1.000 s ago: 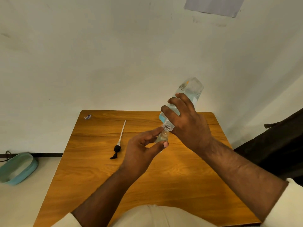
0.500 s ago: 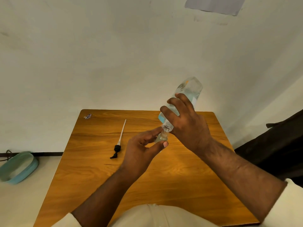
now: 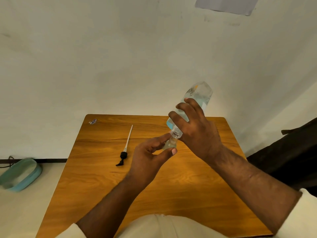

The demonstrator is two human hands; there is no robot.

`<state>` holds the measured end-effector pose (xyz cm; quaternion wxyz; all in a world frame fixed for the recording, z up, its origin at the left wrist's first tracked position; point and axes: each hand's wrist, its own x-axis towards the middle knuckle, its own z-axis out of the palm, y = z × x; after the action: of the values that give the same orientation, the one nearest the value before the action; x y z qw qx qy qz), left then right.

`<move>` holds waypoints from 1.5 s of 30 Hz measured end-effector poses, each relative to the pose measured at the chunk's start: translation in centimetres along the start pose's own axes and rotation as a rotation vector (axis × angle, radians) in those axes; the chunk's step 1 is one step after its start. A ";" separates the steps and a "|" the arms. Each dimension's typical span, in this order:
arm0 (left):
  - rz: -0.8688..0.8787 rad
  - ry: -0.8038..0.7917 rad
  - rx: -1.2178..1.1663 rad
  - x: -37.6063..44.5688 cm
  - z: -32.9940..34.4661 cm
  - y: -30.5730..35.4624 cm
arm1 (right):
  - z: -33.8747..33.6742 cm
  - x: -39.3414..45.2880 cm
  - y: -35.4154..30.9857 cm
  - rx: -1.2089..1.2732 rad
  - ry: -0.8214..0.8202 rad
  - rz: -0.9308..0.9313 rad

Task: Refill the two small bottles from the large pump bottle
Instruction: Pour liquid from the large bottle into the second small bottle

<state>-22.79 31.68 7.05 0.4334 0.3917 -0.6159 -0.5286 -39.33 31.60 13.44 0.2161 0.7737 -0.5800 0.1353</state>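
Note:
My right hand (image 3: 197,129) grips the large clear bottle (image 3: 199,95), tipped mouth-down over the middle of the wooden table (image 3: 96,177). Its open threaded neck (image 3: 175,134) sits right on top of a small clear bottle (image 3: 169,145). My left hand (image 3: 149,157) pinches that small bottle between thumb and fingers, and most of it is hidden by them. The pump head with its long white tube (image 3: 126,148) lies on the table to the left of my hands. I see only one small bottle.
A small wrapper or sticker (image 3: 92,121) lies near the table's far left corner. A teal basin (image 3: 20,174) sits on the floor to the left. A dark object (image 3: 295,152) stands beside the table's right edge. The white wall is just behind the table.
Almost nothing has moved; both hands hold the same pose with the large bottle tipped over the small one.

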 end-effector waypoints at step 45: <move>0.091 0.016 -0.130 -0.7 0.7 0.8 | 0.2 -0.9 0.2 0.163 0.082 0.143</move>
<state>-23.24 32.70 7.67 0.4861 0.3387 -0.5940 -0.5442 -39.79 32.25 12.86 0.1655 0.7393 -0.6114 0.2285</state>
